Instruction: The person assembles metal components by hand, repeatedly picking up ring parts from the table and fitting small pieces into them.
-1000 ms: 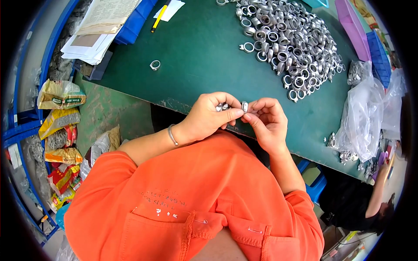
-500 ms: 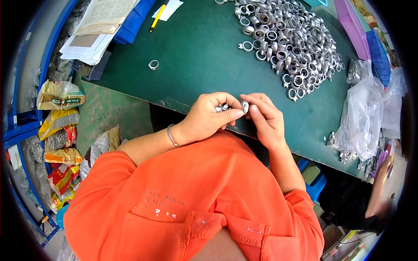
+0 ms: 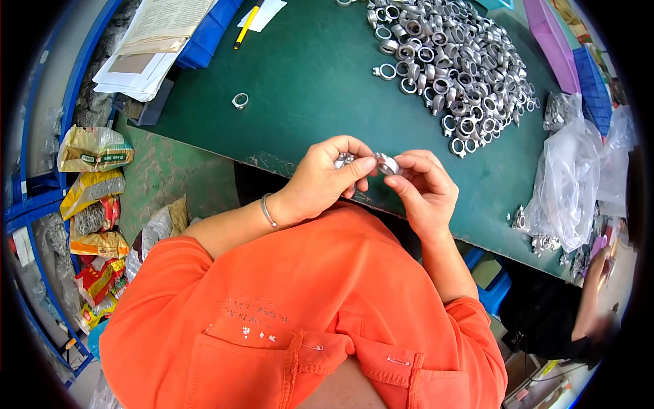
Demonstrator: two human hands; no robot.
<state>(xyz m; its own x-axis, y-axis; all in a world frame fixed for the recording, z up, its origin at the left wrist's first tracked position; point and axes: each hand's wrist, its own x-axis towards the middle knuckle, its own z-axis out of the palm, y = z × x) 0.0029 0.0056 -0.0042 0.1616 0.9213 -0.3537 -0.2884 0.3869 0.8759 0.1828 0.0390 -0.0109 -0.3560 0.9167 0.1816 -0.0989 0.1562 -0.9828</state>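
Observation:
Above the table's front edge, my two hands meet around a metal ring (image 3: 389, 165) with a small lug. My right hand (image 3: 430, 194) grips the ring between thumb and fingers. The thumb and index fingertips of my left hand (image 3: 320, 176) touch the lug side. Small shiny metal parts (image 3: 344, 160) sit inside the curled fingers of my left hand; their exact shape is partly hidden. A single ring (image 3: 240, 101) lies apart on the green table (image 3: 300, 88). A large pile of similar rings (image 3: 456, 68) covers the table's far right.
Papers (image 3: 146, 48) rest on a blue bin (image 3: 211, 34) at the far left, near a yellow marker (image 3: 248, 27). Plastic bags (image 3: 565, 184) lie at the right edge, near a purple bin (image 3: 552, 41). Another person's arm (image 3: 591, 300) shows at lower right. Printed sacks (image 3: 95, 150) fill the left.
My right hand has shifted slightly right and turned the ring, so its opening shows more. My left hand stays nearly in place.

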